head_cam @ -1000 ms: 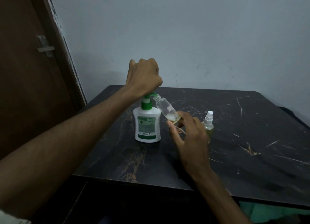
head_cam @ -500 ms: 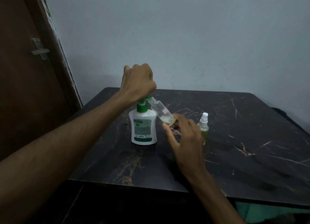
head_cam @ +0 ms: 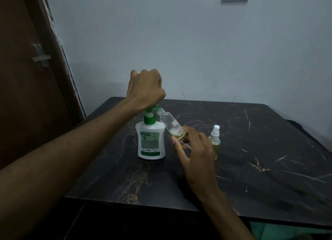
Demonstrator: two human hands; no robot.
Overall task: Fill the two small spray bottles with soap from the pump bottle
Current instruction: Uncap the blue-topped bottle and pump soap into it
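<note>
Green pump head under my left hand (head_cam: 145, 88): my fingers are curled down over the top of the pump bottle (head_cam: 151, 141), which stands upright on the black marbled surface (head_cam: 251, 158). My right hand (head_cam: 195, 155) holds the open spray bottle (head_cam: 170, 125) by its base, grip pinched on it between thumb and fingers, tilted so its uncapped neck sits right at the pump spout. It is clear, with a little yellowish soap and foam pooled at the low end. The capped spray bottle (head_cam: 215, 141), holding yellow-green liquid, stands just beyond my right hand. The pump bottle's green-and-white label is too small to read.
</note>
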